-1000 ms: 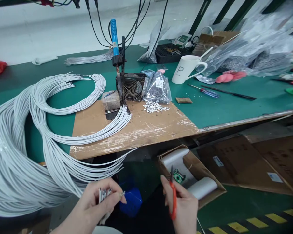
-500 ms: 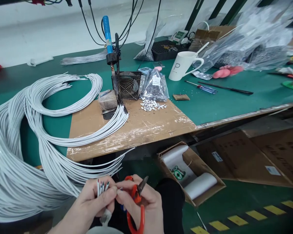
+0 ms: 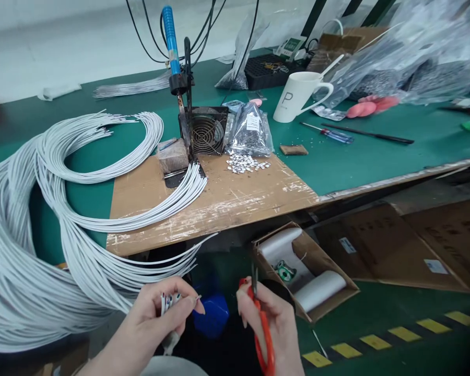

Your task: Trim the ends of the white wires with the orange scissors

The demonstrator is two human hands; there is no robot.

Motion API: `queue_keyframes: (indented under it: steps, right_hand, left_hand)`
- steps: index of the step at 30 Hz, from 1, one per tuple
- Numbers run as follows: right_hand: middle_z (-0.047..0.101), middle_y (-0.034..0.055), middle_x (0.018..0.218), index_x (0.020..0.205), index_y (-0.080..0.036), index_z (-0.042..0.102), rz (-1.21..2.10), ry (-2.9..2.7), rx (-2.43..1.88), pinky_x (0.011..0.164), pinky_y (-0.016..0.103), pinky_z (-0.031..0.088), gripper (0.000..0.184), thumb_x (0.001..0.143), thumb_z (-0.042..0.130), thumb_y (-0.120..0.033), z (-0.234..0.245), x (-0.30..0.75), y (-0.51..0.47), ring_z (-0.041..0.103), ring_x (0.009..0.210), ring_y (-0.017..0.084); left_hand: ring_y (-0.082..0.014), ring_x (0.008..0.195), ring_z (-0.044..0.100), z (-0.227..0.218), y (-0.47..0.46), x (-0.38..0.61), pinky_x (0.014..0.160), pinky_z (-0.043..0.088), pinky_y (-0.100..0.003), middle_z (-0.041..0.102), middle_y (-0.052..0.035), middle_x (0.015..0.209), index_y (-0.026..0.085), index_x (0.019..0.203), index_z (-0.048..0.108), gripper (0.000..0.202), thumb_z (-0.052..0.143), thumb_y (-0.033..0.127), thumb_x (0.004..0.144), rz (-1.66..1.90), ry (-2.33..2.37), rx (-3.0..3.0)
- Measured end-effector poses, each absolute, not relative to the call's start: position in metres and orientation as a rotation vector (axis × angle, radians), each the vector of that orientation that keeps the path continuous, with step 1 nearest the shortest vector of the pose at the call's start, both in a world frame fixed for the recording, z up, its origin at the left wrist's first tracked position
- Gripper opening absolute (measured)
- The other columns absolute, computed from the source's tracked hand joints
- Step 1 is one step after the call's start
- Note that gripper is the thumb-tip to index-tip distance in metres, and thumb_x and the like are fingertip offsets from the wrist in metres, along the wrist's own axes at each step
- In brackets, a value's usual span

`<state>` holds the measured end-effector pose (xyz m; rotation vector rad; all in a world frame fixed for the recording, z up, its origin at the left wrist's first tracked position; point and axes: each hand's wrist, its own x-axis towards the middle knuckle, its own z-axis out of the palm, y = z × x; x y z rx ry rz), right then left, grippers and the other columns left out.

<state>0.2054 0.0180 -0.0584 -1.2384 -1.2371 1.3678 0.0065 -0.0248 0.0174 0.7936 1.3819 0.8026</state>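
My left hand (image 3: 160, 316) is closed around a small bunch of white cable ends (image 3: 167, 302), pinching one thin wire tip between thumb and forefinger. My right hand (image 3: 270, 326) grips red-handled scissors (image 3: 260, 326), blades pointing up, a short way to the right of the left hand. A large bundle of white cables (image 3: 43, 230) loops over the bench and hangs off its front edge toward my left hand.
A brown board (image 3: 227, 201) lies on the green bench with a blue-handled soldering iron on a stand (image 3: 176, 57), a small fan (image 3: 203, 133), a pile of metal terminals (image 3: 245, 163) and a bag of parts. A white mug (image 3: 295, 96) stands behind. An open carton (image 3: 303, 269) sits on the floor.
My right hand with the scissors has moved away to the right from the left hand, after meeting it at the wire ends half a second ago. The left hand has kept its hold.
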Motion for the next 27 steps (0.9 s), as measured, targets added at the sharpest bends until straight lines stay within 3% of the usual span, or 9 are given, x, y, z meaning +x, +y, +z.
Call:
queue_keyframes:
  steps: [3, 9, 13, 17, 27]
  right_hand:
    - [0.041, -0.0021, 0.068, 0.065, -0.023, 0.042, 1.385, -1.456, -1.224, 0.052, 0.025, 0.033, 0.046, 0.093, 0.067, -0.051, -0.047, 0.204, 0.004, 0.040, 0.059, 0.013]
    - [0.042, -0.0038, 0.069, 0.067, -0.023, 0.035, 1.347, -1.886, -1.154, 0.051, 0.023, 0.030, 0.037, 0.087, 0.066, -0.023, -0.036, 0.198, 0.005, 0.041, 0.059, 0.011]
    - [0.044, -0.0032, 0.070, 0.068, -0.022, 0.037, 1.365, -1.961, -1.151, 0.051, 0.025, 0.030, 0.032, 0.089, 0.061, -0.021, -0.032, 0.196, 0.009, 0.042, 0.060, 0.011]
    - [0.042, -0.0035, 0.069, 0.067, -0.022, 0.038, 1.387, -1.971, -1.149, 0.051, 0.026, 0.028, 0.031, 0.090, 0.059, -0.021, -0.027, 0.193, 0.008, 0.039, 0.059, 0.011]
    - [0.038, -0.0045, 0.061, 0.064, -0.023, 0.026, 1.248, -1.975, -1.085, 0.046, 0.026, 0.023, 0.037, 0.086, 0.056, -0.016, -0.035, 0.194, 0.008, 0.036, 0.051, 0.009]
  left_hand:
    - [-0.0086, 0.047, 0.029, 0.017, -0.024, 0.011, 0.046, 0.020, -0.023, 0.043, 0.0065, 0.052, 0.016, 0.084, 0.071, 0.054, 0.067, 0.069, 0.089, 0.814, 1.404, 0.816]
    - [-0.0095, 0.050, 0.028, 0.020, -0.027, 0.019, 0.047, 0.018, -0.024, 0.041, 0.0060, 0.055, 0.017, 0.076, 0.072, 0.041, 0.072, 0.055, 0.090, 0.906, 1.526, 0.895]
    - [-0.0084, 0.047, 0.026, 0.019, -0.029, 0.018, 0.043, 0.016, -0.023, 0.044, 0.0046, 0.058, 0.017, 0.079, 0.074, 0.033, 0.072, 0.048, 0.089, 0.867, 1.533, 0.854]
    - [-0.0078, 0.044, 0.021, 0.007, -0.032, 0.012, 0.039, 0.014, -0.022, 0.038, 0.0061, 0.055, 0.018, 0.085, 0.076, 0.033, 0.067, 0.048, 0.094, 0.855, 1.451, 0.891]
    - [-0.0081, 0.041, 0.022, 0.002, -0.032, 0.008, 0.036, 0.016, -0.021, 0.034, 0.0075, 0.050, 0.020, 0.090, 0.080, 0.033, 0.064, 0.047, 0.097, 0.840, 1.398, 0.945]
